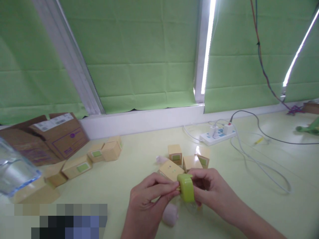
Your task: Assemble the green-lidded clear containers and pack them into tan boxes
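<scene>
Head view: a small green object is pinched between the closed fingers of the left hand and right hand, low above the table, before the tan boxes; handling appears underway; a steady two-handed grip is judged necessary next.

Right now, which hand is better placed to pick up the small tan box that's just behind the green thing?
Probably the left hand. Both hands grip the green object, but the tan box lies just beyond the left fingers, while the right hand sits farther to its side.

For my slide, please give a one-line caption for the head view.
Left hand and right hand hold a green object above small boxes.
</scene>
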Available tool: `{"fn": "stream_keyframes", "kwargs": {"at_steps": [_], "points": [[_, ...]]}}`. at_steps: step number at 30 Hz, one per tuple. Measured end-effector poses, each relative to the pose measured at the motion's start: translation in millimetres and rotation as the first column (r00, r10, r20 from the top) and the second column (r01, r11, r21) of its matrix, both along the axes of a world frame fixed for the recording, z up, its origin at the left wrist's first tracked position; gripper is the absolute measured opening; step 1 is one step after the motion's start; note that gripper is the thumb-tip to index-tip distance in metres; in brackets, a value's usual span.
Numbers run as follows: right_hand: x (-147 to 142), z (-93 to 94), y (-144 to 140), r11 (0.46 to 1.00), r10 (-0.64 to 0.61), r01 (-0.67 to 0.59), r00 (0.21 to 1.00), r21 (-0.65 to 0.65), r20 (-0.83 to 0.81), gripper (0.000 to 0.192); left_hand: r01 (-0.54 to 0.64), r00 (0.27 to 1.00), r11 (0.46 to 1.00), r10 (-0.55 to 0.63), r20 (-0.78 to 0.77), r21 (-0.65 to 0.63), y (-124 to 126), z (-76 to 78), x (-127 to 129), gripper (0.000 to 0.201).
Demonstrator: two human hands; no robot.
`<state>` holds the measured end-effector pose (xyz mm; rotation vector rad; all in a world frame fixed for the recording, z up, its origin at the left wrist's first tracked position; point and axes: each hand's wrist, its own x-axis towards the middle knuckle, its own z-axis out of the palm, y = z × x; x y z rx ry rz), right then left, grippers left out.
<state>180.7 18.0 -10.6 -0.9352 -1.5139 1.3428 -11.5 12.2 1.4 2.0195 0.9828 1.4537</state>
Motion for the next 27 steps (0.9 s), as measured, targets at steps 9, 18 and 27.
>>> {"fn": "stream_keyframes", "kwargs": {"at_steps": [9, 18, 27], "points": [[2.7, 0.8, -0.2, 0.997, -0.067, 0.065, 0.997, 0.047, 0.036, 0.03, 0.018, 1.0, 0.997, -0.017, 0.003, -0.071, -0.4, 2.0, 6.7, 0.029], [4.3, 1.7, -0.6, 0.994, -0.087, 0.086, 0.996, 0.061, 0.015, 0.033, 0.077, 0.972, 0.922, 0.016, 0.236, -0.38, -2.0, 5.6, 6.9, 0.012], [3.3, 3.5, 0.6, 0.994, -0.097, 0.097, 0.995, 0.044, 0.003, 0.035, 0.031, 0.997, 0.976, -0.017, 0.07, -0.216, -0.3, -1.8, 4.3, 0.017]]}}
